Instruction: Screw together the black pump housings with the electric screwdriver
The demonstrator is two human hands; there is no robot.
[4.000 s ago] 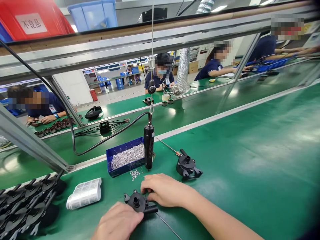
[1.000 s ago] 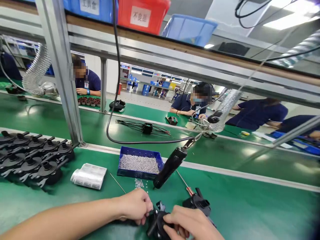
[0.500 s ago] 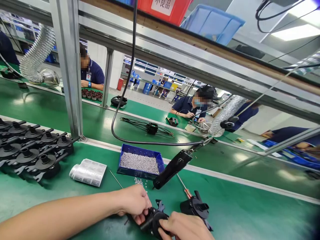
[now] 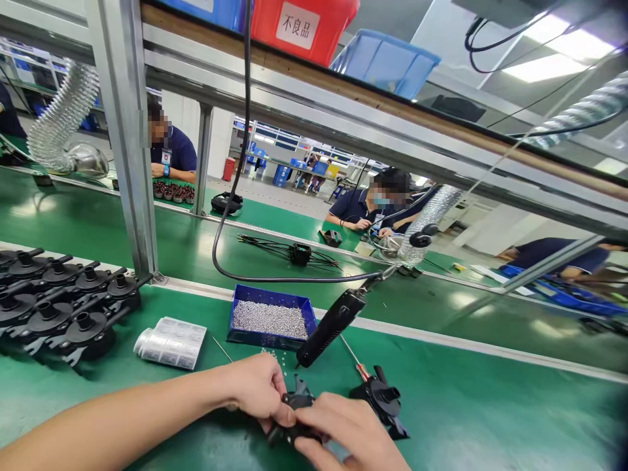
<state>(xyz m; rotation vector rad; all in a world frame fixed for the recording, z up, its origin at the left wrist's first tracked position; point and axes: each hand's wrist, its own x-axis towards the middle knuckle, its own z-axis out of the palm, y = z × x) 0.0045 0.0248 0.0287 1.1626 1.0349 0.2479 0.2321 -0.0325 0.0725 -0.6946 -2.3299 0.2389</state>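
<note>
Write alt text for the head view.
The left hand and right hand hold a black plastic housing at a green workbench. Beyond them, a black electric screwdriver hangs beside a blue tray of small metal parts; more black housings stand in rows at left.

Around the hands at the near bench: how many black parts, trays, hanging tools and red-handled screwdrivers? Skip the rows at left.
Black parts: 2 (held part; part at right)
Blue tray: 1
Hanging black tool: 1
Red-handled screwdriver: 1
Total: 5
</note>
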